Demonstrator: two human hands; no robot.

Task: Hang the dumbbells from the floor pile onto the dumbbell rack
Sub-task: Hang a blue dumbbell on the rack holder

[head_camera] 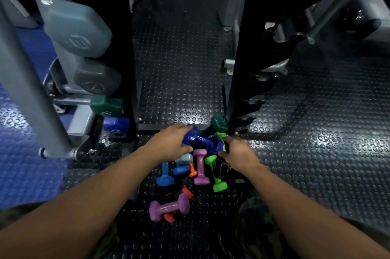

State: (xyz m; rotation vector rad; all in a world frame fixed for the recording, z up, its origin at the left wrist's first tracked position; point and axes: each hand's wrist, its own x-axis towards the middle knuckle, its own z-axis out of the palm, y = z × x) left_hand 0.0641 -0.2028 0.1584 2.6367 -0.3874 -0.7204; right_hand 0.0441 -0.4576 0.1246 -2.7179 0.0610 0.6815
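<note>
Head view, looking down between two outstretched bare forearms. Underfoot, a black studded rubber floor; off beyond the left grip, a patch of blue matting. Up and left of the left grip, a grey dumbbell rack already carrying a pale blue dumbbell, a grey one, a dark green one and a dark blue one, stacked from top down. Up and right of the right grip, a black toothed rack upright.

Left hand curled over one head of a dark blue dumbbell, gripping it; right hand at the other end of the same dumbbell, fingers bent down into the pile, exact hold impossible to tell.

Just behind the grips, another dark green dumbbell against the foot of the black upright. Directly below the grips, the floor pile: two bright green dumbbells, a purple dumbbell, a mid-blue dumbbell, a light blue head, a small orange dumbbell. Nearer the body, a second purple dumbbell lying across a red dumbbell.
</note>
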